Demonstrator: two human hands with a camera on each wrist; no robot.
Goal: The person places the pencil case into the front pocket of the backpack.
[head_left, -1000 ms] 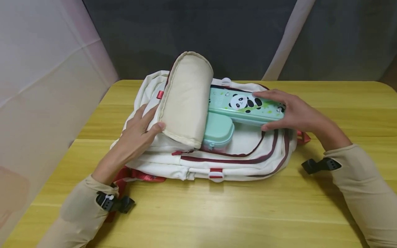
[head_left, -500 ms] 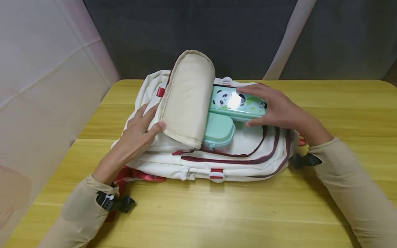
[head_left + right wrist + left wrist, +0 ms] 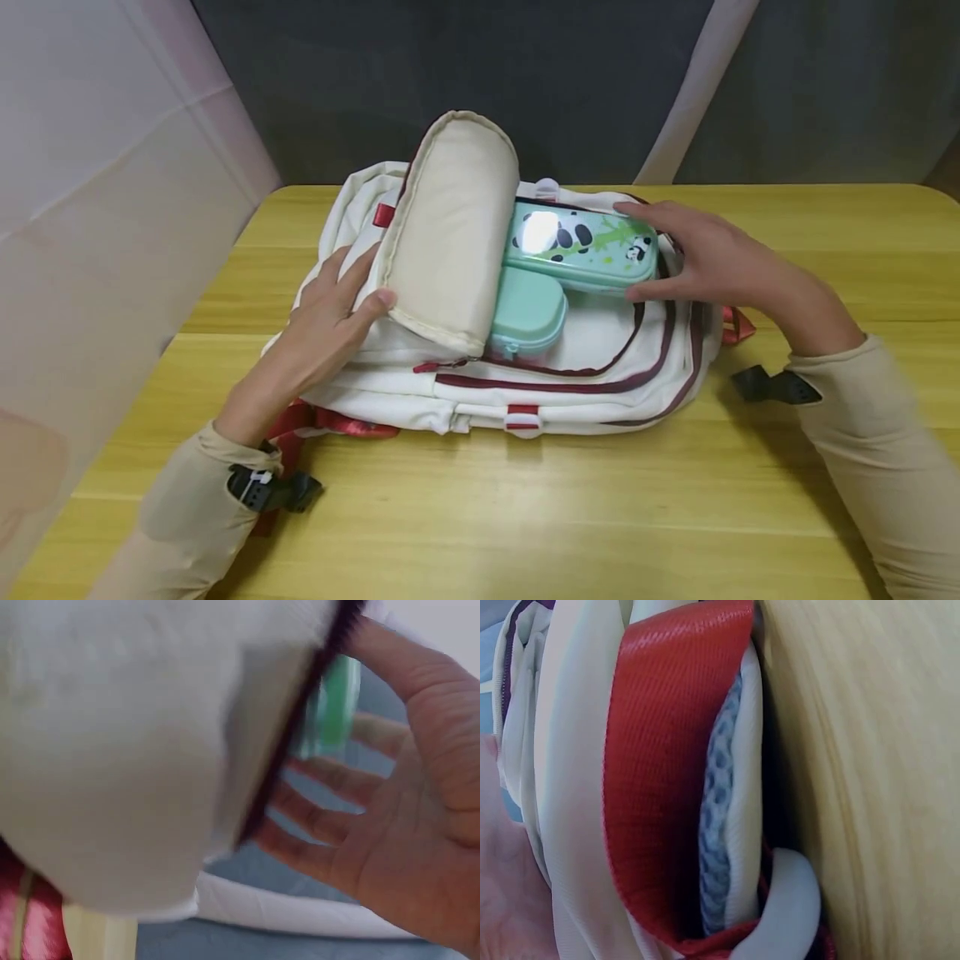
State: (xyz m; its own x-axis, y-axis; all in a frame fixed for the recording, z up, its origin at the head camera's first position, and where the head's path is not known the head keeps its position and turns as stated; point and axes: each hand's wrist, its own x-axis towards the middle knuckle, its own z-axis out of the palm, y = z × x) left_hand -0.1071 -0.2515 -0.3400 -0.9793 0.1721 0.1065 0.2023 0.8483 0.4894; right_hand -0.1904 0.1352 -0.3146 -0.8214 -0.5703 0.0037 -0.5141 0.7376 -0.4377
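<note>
A white backpack [image 3: 412,396] with maroon zippers lies on the table, its cream-lined pocket flap [image 3: 450,233] folded back to the left. My left hand [image 3: 322,317] rests on the backpack with fingers spread, the thumb touching the flap's edge. From the pocket sticks out a mint pencil case [image 3: 611,250] with pandas, its left end hidden under the flap. Beside it, nearer me, sits a smaller rounded mint case [image 3: 528,312] with a clasp, also partly covered. My right hand [image 3: 723,258] spans the pencil case's right end, palm apart from it, fingers extended and spread in the right wrist view.
The yellow wooden table [image 3: 525,517] extends in front and to both sides. A red strap [image 3: 667,750] hangs at the backpack's left end, and a red loop [image 3: 738,325] shows at its right. Dark cloth [image 3: 450,58] hangs behind the table.
The pencil case has gone further left into the pocket over the second. Lately my right hand has drawn back to the right along it. My left hand stays put.
</note>
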